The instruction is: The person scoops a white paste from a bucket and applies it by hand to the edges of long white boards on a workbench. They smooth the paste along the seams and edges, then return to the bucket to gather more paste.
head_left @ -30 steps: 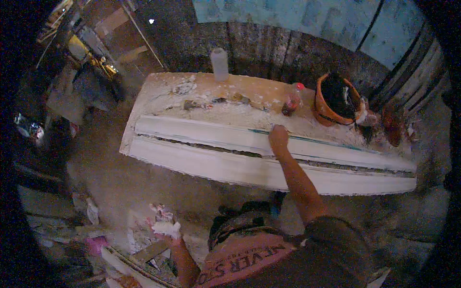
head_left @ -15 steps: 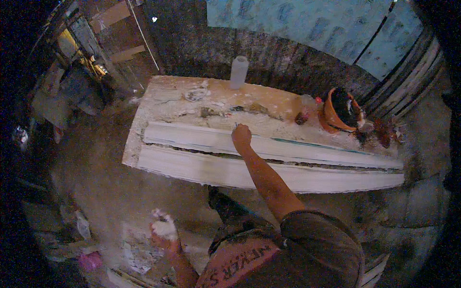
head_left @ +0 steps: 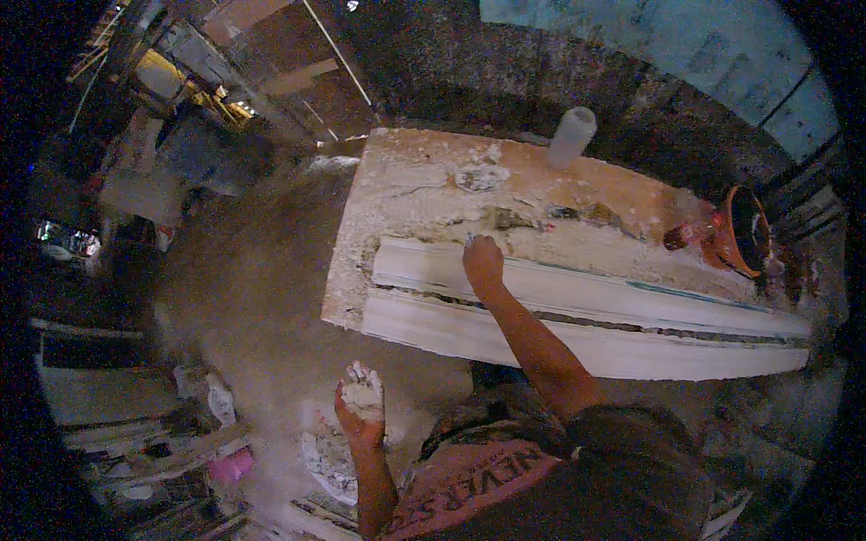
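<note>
Two long white-coated boards lie side by side on the table, a far board (head_left: 424, 261) and a near board (head_left: 442, 333), with a dark rough gap between them. My right hand (head_left: 484, 263) is closed over the left part of the far board. A small pale tip pokes out past its fingers; most of what it grips is hidden. Low and left of the table, my left hand (head_left: 359, 424) is cupped palm up. White putty (head_left: 363, 397) rests in that palm and smears the fingers.
The table (head_left: 347, 261) is crusted with white residue. Along its far side stand a translucent bottle (head_left: 573, 137) and, at right, an orange bucket (head_left: 727, 236) with a dark inside. Floor clutter at lower left includes a pink piece (head_left: 231, 465).
My right hand has moved left along the far board, toward its left end. My left hand shows its palm more openly, putty still in it. The whole view has shifted and tilted.
</note>
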The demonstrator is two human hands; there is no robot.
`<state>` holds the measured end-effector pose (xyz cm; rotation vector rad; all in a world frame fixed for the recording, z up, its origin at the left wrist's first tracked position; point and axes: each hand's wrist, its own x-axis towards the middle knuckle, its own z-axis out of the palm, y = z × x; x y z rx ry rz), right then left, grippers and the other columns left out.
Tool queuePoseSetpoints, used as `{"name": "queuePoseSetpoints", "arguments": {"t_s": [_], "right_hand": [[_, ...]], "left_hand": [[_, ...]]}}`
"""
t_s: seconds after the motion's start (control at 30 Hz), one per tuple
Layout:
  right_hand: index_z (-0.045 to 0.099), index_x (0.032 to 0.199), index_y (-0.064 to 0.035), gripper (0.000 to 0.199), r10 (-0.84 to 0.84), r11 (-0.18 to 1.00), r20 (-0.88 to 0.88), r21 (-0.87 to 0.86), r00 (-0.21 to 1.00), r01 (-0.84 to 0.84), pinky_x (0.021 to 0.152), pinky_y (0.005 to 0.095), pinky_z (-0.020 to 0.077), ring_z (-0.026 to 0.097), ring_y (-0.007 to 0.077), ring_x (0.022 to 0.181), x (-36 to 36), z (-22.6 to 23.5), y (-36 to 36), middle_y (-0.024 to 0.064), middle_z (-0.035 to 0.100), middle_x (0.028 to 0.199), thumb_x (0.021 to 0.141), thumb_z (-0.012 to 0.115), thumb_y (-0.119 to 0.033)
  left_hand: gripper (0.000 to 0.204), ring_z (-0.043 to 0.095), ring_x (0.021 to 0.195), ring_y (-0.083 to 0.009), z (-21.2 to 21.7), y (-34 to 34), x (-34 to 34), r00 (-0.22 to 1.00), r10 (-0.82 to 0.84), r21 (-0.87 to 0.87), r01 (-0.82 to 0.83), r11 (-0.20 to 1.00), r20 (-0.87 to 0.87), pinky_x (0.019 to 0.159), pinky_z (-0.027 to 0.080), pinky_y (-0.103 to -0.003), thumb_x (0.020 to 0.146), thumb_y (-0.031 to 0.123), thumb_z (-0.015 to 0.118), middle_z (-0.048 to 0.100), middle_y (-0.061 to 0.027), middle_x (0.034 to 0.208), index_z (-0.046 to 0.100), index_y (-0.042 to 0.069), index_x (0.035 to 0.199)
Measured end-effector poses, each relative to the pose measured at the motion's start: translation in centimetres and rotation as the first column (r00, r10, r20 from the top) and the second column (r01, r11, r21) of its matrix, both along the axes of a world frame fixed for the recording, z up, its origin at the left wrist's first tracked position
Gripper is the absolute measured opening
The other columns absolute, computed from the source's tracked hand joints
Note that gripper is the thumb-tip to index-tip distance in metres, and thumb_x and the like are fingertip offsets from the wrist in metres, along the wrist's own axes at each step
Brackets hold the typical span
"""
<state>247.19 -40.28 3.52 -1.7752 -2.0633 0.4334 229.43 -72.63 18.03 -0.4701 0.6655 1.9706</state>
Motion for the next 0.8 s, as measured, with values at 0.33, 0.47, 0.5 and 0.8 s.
{"name": "queuePoseSetpoints", "arguments": {"t_s": [0.33,0.47,0.5,0.8], "right_hand": [[0.067,0.091,-0.0010,0.016,0.057,0.998,-0.150,-0.031,0.987,-0.063,0.078,0.0476,0.0571,0.068,0.0385,0.089,-12.4,1.3,-0.8,0.0225,0.067,0.095,0.088,0.063,-0.016],[0.068,0.086,-0.0011,0.012,0.028,0.997,-0.159,-0.071,0.987,-0.040,0.079,0.0473,0.0576,0.069,0.0394,0.090,-17.2,1.2,-0.2,0.0219,0.068,0.090,0.086,0.061,-0.012],[0.067,0.085,-0.0011,0.012,0.030,0.988,-0.117,-0.147,0.993,-0.047,0.079,0.0472,0.0577,0.069,0.0397,0.089,-18.2,1.2,0.1,0.0218,0.068,0.089,0.085,0.061,-0.011],[0.066,0.095,0.0019,0.036,-0.054,0.990,-0.319,-0.142,0.946,0.009,0.079,0.0537,0.0528,0.065,0.0451,0.091,-19.6,5.3,0.6,0.0264,0.066,0.094,0.085,0.071,-0.032]], "left_hand": [[0.028,0.063,0.111,-0.0268,-2.7,1.9,-5.6,0.895,-0.266,-0.239,0.188,0.953,-0.357,0.103,0.049,-0.043,0.100,0.021,0.052,0.069,-0.0112,0.119,0.064,0.004,0.118],[0.026,0.064,0.111,-0.0264,-4.0,2.4,-8.1,0.982,-0.191,-0.177,0.190,0.966,0.012,0.101,0.052,-0.041,0.100,0.019,0.052,0.068,-0.0112,0.119,0.064,0.004,0.117],[0.026,0.064,0.110,-0.0264,-4.8,3.0,-9.2,0.961,-0.276,-0.052,0.275,0.960,-0.022,0.101,0.051,-0.041,0.100,0.018,0.051,0.068,-0.0113,0.119,0.063,0.004,0.118],[0.038,0.064,0.111,-0.0281,-12.9,13.4,-20.8,0.813,-0.575,-0.070,0.571,0.818,-0.093,0.103,0.051,-0.046,0.104,0.028,0.039,0.067,-0.0099,0.121,0.062,0.002,0.120]]}}
